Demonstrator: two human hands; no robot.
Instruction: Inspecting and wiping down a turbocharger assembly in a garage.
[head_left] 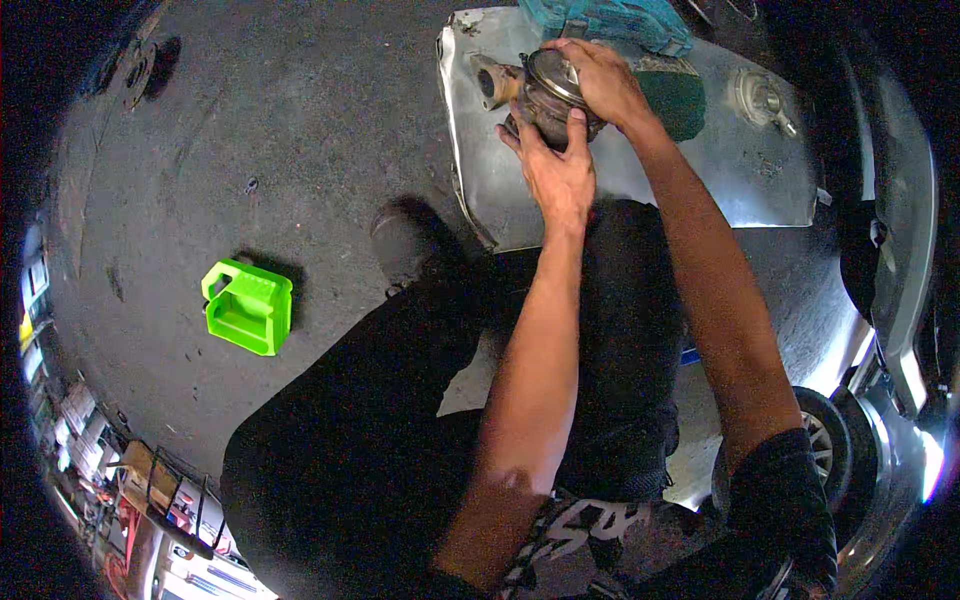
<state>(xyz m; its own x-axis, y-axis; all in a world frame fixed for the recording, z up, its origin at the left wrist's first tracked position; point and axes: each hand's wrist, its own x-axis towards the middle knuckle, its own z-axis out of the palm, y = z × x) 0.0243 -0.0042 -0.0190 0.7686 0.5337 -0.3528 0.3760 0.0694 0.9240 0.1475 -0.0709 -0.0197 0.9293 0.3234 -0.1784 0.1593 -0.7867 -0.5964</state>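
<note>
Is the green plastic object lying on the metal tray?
No, the green plastic object lies on the dark floor, left of the metal tray.

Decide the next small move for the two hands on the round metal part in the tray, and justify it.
Probably steady the rusty round metal part with the left hand while the right hand works its top. Both hands already grip it, and it sits over the shiny metal tray, the left hand supporting from below.

The head camera is looking steeply down from above, close over the person's forearms, facing the concrete floor (300, 120) and a metal tray (740, 180) ahead; fisheye bending is curving the edges.
</note>
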